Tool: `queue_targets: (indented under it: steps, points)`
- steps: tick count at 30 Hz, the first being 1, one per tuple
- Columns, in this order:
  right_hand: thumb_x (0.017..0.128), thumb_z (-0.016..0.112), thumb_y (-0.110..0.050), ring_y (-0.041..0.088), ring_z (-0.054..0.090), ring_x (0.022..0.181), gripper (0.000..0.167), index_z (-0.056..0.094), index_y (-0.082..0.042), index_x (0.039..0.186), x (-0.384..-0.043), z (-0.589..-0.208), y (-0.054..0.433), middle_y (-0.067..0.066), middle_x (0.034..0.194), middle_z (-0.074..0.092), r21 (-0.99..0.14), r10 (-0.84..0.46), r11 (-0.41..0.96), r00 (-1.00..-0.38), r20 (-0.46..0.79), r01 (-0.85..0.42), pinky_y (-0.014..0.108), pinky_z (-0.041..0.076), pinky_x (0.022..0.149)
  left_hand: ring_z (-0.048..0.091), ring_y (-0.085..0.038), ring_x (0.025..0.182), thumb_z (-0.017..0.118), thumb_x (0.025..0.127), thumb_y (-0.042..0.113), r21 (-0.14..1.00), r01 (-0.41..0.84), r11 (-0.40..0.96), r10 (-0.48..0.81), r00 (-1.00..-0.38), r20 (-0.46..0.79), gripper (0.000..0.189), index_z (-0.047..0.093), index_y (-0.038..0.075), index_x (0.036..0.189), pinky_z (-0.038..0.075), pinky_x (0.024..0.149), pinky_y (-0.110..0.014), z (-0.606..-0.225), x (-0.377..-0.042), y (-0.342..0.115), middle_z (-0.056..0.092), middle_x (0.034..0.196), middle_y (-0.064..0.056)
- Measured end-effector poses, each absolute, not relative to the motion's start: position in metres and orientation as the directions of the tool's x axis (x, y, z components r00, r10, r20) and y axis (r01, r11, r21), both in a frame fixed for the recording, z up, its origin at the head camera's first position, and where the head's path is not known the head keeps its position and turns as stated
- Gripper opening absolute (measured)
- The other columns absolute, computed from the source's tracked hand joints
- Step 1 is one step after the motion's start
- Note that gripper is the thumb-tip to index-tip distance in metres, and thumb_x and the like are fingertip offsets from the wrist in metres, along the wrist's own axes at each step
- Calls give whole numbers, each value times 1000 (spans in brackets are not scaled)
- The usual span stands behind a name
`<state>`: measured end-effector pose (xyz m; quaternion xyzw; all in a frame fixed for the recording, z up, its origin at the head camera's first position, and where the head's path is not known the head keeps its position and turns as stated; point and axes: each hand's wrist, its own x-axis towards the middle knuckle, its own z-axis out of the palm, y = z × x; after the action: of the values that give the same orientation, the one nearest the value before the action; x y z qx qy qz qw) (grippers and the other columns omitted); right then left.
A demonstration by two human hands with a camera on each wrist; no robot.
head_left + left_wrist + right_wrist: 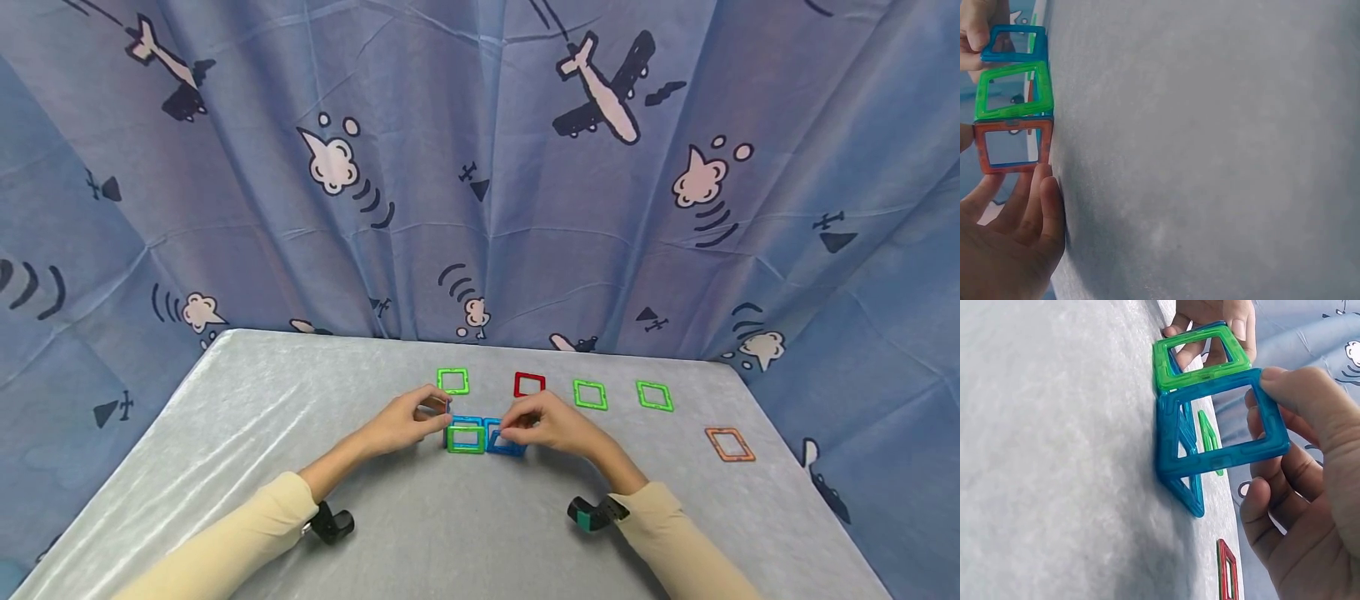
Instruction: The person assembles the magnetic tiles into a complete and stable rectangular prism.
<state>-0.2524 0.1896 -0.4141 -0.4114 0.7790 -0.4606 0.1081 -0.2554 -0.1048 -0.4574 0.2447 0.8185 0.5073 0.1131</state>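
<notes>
Magnetic square tiles form a small upright structure on the table. A green tile [467,451] stands at its front, with blue tiles [467,418] behind. At the structure's left end, my left hand [405,419] holds a red-orange tile [1013,125] between thumb and fingertips. On the other end, my right hand [551,421] pinches the upper edge of a blue tile [1222,458] between thumb and fingers. That blue tile meets the green one along one side. Another blue tile lies partly hidden behind it.
Behind the structure lie a green tile [453,392], a red tile [529,375] partly covered by the right hand, and two more green tiles [590,407]. An orange tile [731,459] lies far right. The grey table [300,392] ends at a blue patterned curtain [420,208].
</notes>
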Motion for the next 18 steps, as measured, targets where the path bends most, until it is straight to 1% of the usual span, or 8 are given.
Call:
queue_targets:
  steps: [6, 13, 18]
  points:
    - [89, 73, 9, 17, 57, 71, 7, 75, 8, 95, -255, -418, 187, 14, 81, 66, -822, -739, 228, -643, 203, -522, 28, 51, 65, 66, -37, 109, 63, 103, 22, 885, 280, 373, 509, -859, 57, 38, 57, -1, 133, 55, 80, -46, -458, -256, -104, 63, 124, -17]
    - [88, 72, 11, 17, 56, 72, 8, 75, 8, 95, -256, -421, 185, 17, 82, 66, -831, -740, 210, -640, 210, -515, 26, 49, 65, 66, -36, 109, 63, 103, 22, 882, 289, 373, 512, -856, 64, 39, 57, -2, 133, 55, 84, -47, -458, -256, -104, 63, 124, -17]
    - [90, 71, 10, 17, 54, 71, 7, 75, 8, 95, -257, -422, 184, 16, 83, 67, -826, -738, 203, -637, 224, -526, 27, 47, 62, 65, -38, 110, 63, 104, 22, 892, 278, 357, 516, -855, 60, 40, 56, -2, 134, 56, 80, -45, -458, -256, -105, 62, 126, -19]
